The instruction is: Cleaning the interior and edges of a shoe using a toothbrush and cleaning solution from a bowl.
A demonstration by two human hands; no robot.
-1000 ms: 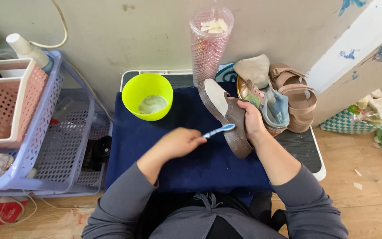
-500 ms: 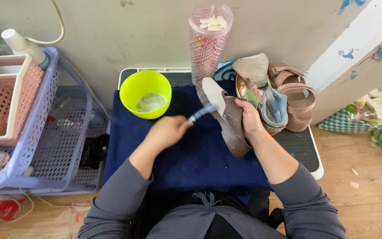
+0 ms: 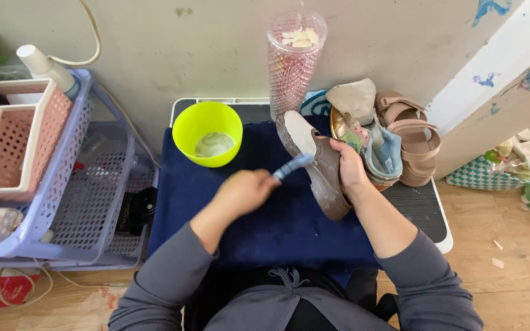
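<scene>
My left hand (image 3: 245, 190) grips a blue toothbrush (image 3: 292, 165) whose head rests against the brown shoe (image 3: 315, 162). The hand and brush are motion-blurred. My right hand (image 3: 347, 168) holds that shoe on its side, sole facing left, over the dark blue cloth (image 3: 265, 227) spread on the low table. A lime green bowl (image 3: 207, 132) with cloudy liquid sits on the cloth, left of the shoe.
A pile of shoes and tan sandals (image 3: 403, 138) lies behind my right hand. A tall pink studded tumbler (image 3: 294, 61) stands at the wall. A lavender plastic basket rack (image 3: 62, 202) with a pink tray (image 3: 16, 141) is to the left. A checkered bag (image 3: 492, 175) sits at right.
My left hand swung the toothbrush from the shoe's middle up toward its toe end, then back down; the shoe and my right hand stayed put.
</scene>
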